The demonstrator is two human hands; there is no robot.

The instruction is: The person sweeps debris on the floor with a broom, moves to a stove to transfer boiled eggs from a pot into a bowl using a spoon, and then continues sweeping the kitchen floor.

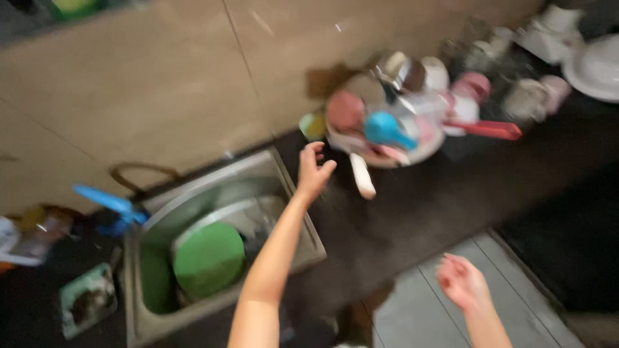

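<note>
The picture is motion-blurred. My left hand is stretched out over the dark counter with fingers spread, holding nothing. It is just left of a round basin piled with kitchenware, including a blue scoop and a white handle sticking out toward me. My right hand hangs open and empty over the grey tiled floor, away from the counter.
A steel sink at the left holds a green round lid or plate. A blue tap handle is beside it. Cups and bowls crowd the counter's far right, with a red handle. The wall is beige tile.
</note>
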